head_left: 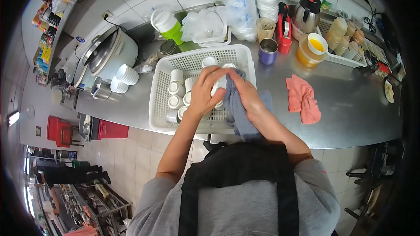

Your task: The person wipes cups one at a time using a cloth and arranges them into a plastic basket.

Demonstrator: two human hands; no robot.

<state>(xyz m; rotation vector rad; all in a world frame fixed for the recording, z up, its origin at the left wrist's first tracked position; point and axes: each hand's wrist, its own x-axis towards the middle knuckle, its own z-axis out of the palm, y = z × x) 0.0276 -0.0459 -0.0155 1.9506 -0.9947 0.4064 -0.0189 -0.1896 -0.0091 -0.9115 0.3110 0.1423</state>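
Note:
Over the white perforated basket (156,76), my left hand (204,91) is closed around a white cup (218,86). My right hand (248,97) grips a blue-grey cloth (236,107) and presses it against the same cup. Several white cups (176,89) lie in the basket, some on their sides and some upside down. Part of the cloth hangs over the basket's right edge. A pink cloth (302,99) lies crumpled on the steel counter to the right.
Left of the basket stand a large pot (118,52) and stacked white bowls (127,74). Behind and right are a green-and-white bottle (168,26), a purple tumbler (267,51), a steel jug (306,13) and a bottle tray (355,63). Another person (70,173) stands far left.

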